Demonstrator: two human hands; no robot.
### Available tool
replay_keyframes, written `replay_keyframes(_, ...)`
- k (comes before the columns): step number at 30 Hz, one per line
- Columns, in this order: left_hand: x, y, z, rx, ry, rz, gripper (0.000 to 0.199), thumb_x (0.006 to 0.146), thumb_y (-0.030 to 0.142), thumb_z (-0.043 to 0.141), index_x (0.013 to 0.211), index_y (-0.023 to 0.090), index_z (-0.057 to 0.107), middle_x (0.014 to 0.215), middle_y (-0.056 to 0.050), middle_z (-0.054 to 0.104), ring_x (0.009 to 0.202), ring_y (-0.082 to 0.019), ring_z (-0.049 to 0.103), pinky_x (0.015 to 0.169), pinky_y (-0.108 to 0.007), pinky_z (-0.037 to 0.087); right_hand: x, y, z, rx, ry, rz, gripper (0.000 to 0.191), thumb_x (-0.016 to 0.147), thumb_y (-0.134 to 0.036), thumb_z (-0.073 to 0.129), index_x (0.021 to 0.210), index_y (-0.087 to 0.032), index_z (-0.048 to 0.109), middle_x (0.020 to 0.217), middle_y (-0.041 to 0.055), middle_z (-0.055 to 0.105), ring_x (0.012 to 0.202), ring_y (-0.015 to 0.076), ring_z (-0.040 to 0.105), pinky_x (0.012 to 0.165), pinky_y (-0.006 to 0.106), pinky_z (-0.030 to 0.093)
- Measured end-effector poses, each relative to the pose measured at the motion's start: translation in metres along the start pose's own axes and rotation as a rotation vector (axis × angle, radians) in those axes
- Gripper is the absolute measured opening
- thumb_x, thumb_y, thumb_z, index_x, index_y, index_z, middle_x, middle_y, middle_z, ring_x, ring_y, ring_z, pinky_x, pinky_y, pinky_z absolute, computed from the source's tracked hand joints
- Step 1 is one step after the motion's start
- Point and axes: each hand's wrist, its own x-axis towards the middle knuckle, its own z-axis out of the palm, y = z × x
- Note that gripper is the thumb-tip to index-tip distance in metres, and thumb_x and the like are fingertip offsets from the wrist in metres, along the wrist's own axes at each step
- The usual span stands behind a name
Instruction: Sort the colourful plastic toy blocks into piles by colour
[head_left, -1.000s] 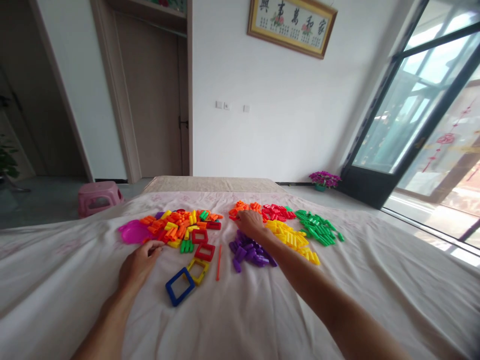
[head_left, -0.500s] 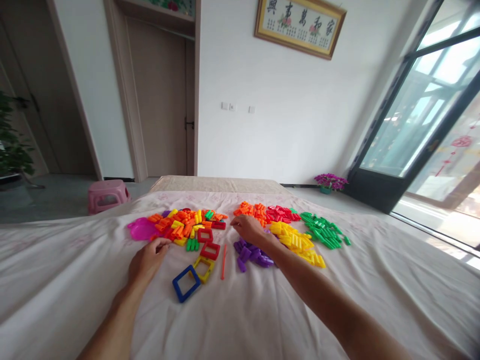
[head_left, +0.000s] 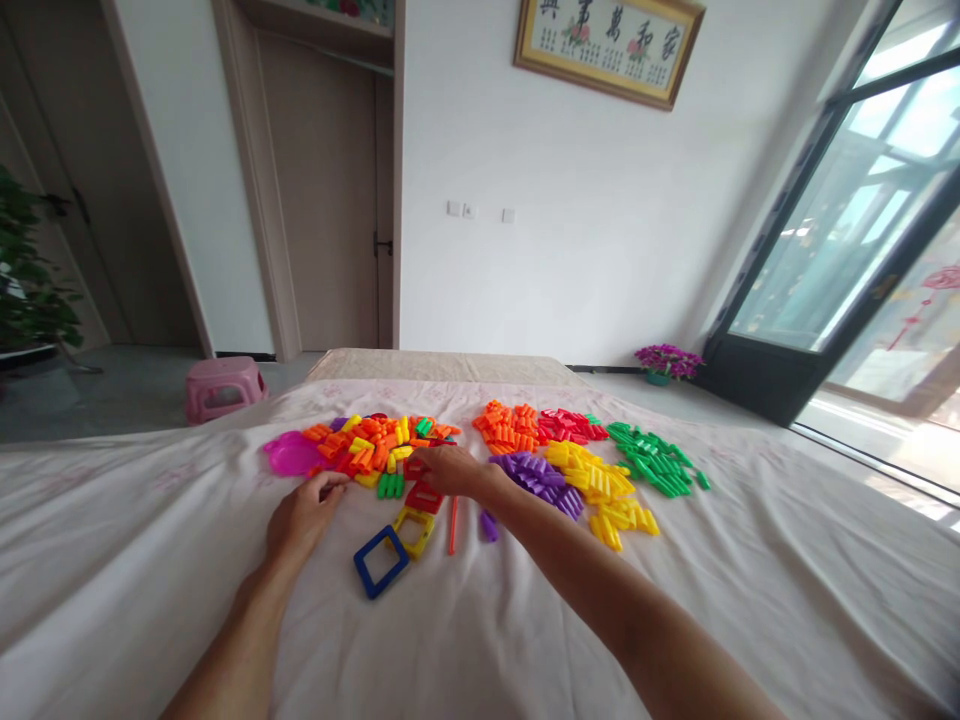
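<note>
My left hand (head_left: 309, 512) rests on the cloth at the near left side of a mixed pile of plastic building pieces (head_left: 375, 442), mostly orange with some yellow, green and red. Its fingers are curled together; whatever may be in them is too small to make out. Reaching in from the right, my right hand (head_left: 454, 472) is over the pile's right end, above red square frames (head_left: 425, 498) that it partly covers. Its fingertips point left and down, and their grip cannot be made out. Nearer me lie a yellow square frame (head_left: 417, 534) and a blue square frame (head_left: 381, 562), overlapping.
Sorted heaps lie to the right: orange (head_left: 508, 428), red (head_left: 574, 427), green (head_left: 656, 460), yellow (head_left: 592, 470) and purple (head_left: 536, 482). A thin orange stick (head_left: 453, 525) and a loose purple piece (head_left: 489, 527) are near my right forearm. A magenta tray (head_left: 289, 455) sits at left.
My right hand has moved left and slightly nearer me, from beside the orange heap to above the red frames. My left hand stays by the mixed pile. The view has shifted slightly.
</note>
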Motion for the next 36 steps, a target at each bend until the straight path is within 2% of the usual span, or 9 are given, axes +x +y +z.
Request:
replay_keyframes(7,-0.002,0.003,-0.002,-0.018,-0.011,0.014,0.032,0.086,0.045,0.05,0.105,0.03,0.071,0.108,0.0,0.076,0.096,-0.021,0.068,0.073,-0.027,0.043,-0.02,-0.006,-0.014,0.068,0.174,0.161,0.031,0.092,-0.027,0.051,0.118,-0.026,0.067,0.113,0.0042,0.073,0.104,0.0213,0.067,0.081,0.027,0.045)
replay_keyframes(12,-0.001,0.002,0.0,-0.028,-0.012,0.028,0.031,0.086,0.043,0.049,0.104,0.029,0.071,0.108,0.001,0.076,0.095,-0.019,0.068,0.074,-0.025,0.043,-0.05,-0.028,-0.011,0.12,0.113,0.165,0.03,0.089,-0.031,0.054,0.115,-0.025,0.067,0.107,0.0054,0.074,0.099,0.0224,0.068,0.077,0.027,0.045)
replay_keyframes(15,-0.001,0.002,0.001,-0.027,-0.008,0.028,0.031,0.086,0.043,0.05,0.104,0.03,0.071,0.107,0.001,0.077,0.094,-0.019,0.068,0.073,-0.026,0.043,-0.058,-0.037,-0.004,0.138,0.08,0.131,0.032,0.087,-0.04,0.059,0.113,-0.024,0.067,0.107,0.0054,0.073,0.099,0.0234,0.068,0.076,0.028,0.045)
replay_keyframes(17,-0.001,0.002,0.0,-0.023,-0.003,0.026,0.031,0.086,0.043,0.05,0.104,0.03,0.071,0.107,0.001,0.077,0.094,-0.02,0.068,0.073,-0.026,0.043,-0.059,-0.039,-0.001,0.132,0.081,0.126,0.035,0.084,-0.037,0.061,0.116,-0.024,0.065,0.109,0.0053,0.073,0.099,0.0241,0.068,0.075,0.028,0.046)
replay_keyframes(21,-0.002,0.002,-0.001,-0.026,0.001,0.022,0.031,0.085,0.043,0.05,0.104,0.03,0.071,0.107,0.0,0.076,0.095,-0.021,0.068,0.074,-0.027,0.044,-0.056,-0.031,0.003,0.151,0.094,0.101,0.039,0.082,-0.024,0.056,0.121,-0.027,0.062,0.111,0.002,0.072,0.1,0.022,0.067,0.079,0.028,0.046)
replay_keyframes(27,-0.002,0.0,-0.001,-0.047,0.005,0.031,0.032,0.085,0.043,0.05,0.104,0.028,0.071,0.107,-0.001,0.076,0.095,-0.022,0.068,0.075,-0.03,0.044,-0.049,-0.008,0.013,0.169,0.185,0.107,0.043,0.085,-0.022,0.053,0.128,-0.028,0.057,0.122,0.0028,0.069,0.111,0.0208,0.063,0.09,0.029,0.045)
replay_keyframes(31,-0.005,0.008,0.004,-0.194,0.017,0.163,0.034,0.086,0.043,0.05,0.106,0.024,0.069,0.107,-0.003,0.075,0.096,-0.02,0.067,0.082,-0.028,0.047,-0.046,-0.003,0.02,0.173,0.199,0.121,0.047,0.085,-0.022,0.054,0.131,-0.028,0.055,0.126,0.0037,0.067,0.115,0.0226,0.062,0.092,0.031,0.046)
replay_keyframes(34,-0.013,0.026,0.011,-0.359,-0.139,0.343,0.038,0.085,0.048,0.053,0.106,0.02,0.07,0.11,-0.006,0.073,0.098,-0.021,0.066,0.085,-0.029,0.05,-0.045,-0.003,0.023,0.173,0.212,0.103,0.046,0.085,-0.022,0.054,0.131,-0.028,0.054,0.127,0.0036,0.067,0.116,0.0233,0.062,0.093,0.033,0.046)
replay_keyframes(36,-0.021,0.04,0.016,-0.323,-0.302,0.446,0.04,0.086,0.048,0.054,0.109,0.02,0.071,0.114,-0.008,0.072,0.099,-0.021,0.066,0.085,-0.029,0.051,-0.044,-0.003,0.025,0.171,0.215,0.099,0.046,0.086,-0.021,0.054,0.131,-0.028,0.054,0.127,0.0036,0.067,0.116,0.0232,0.062,0.094,0.033,0.046)
